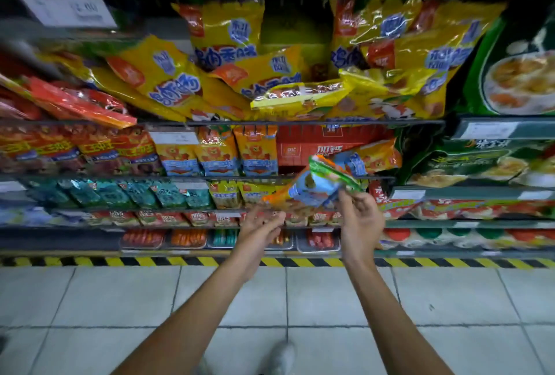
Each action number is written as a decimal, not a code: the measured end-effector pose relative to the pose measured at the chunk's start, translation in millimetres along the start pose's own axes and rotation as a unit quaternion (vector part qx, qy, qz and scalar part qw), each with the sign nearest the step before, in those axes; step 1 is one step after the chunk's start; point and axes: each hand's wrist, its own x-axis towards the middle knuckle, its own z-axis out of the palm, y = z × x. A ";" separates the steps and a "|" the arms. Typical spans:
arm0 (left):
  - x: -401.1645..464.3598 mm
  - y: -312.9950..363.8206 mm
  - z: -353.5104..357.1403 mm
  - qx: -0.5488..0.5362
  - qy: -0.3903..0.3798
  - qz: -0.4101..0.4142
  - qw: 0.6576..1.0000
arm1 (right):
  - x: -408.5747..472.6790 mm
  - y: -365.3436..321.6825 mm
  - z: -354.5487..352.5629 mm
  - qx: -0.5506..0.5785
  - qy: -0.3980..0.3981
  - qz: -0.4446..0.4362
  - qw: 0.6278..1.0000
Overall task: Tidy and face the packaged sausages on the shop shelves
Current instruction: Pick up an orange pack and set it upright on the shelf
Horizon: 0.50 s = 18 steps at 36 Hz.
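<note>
Right hand point(359, 218) pinches glossy crinkled sausage packet point(315, 187).

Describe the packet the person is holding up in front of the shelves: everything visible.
The glossy plastic sausage packet is orange with a blue panel and a green top edge. It is held in the air, tilted, the green end up and to the right, in front of the middle wire shelves and clear of them. The right hand pinches its right end near the green edge; the left hand, fingers extended, is at its lower orange end, contact unclear. Motion blur hides the print.
</note>
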 end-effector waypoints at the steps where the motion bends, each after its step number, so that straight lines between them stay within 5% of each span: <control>1: -10.2 -5.6 0.4 -0.035 -0.004 -0.020 0.999 | -9.9 1.0 -4.0 0.027 0.010 0.024 0.999; 9: -54.5 -16.8 6.5 -0.262 -0.015 -0.072 0.962 | -71.0 5.2 -8.2 0.172 0.031 0.184 0.967; 18: -64.3 -10.1 -0.4 -0.244 -0.035 -0.011 0.969 | -96.5 6.3 -11.6 0.228 -0.021 0.315 0.921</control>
